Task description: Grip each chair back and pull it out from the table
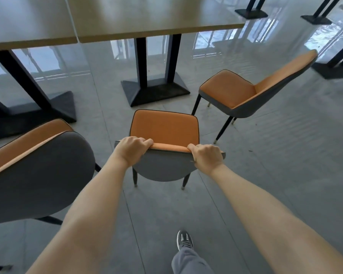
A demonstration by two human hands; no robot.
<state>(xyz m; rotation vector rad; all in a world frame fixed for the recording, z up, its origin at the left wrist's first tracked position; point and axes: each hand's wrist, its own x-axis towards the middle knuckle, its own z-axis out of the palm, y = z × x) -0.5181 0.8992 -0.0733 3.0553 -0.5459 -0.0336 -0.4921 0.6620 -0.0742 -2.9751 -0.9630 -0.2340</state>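
Open floor (275, 175): broad bare stretch to the right of the middle chair (164, 127). Ahead: black table base (154, 91) close before its seat. Left: a second chair (38, 175), narrow gap between. Right: a third chair (246, 91), angled, wider gap. Tabletop (147, 16) overhangs beyond.

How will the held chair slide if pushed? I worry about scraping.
The chair probably slides easily: its thin legs end in small tips on a glossy tiled floor. Pushed high at the backrest, where left hand and right hand grip, it may tip forward.
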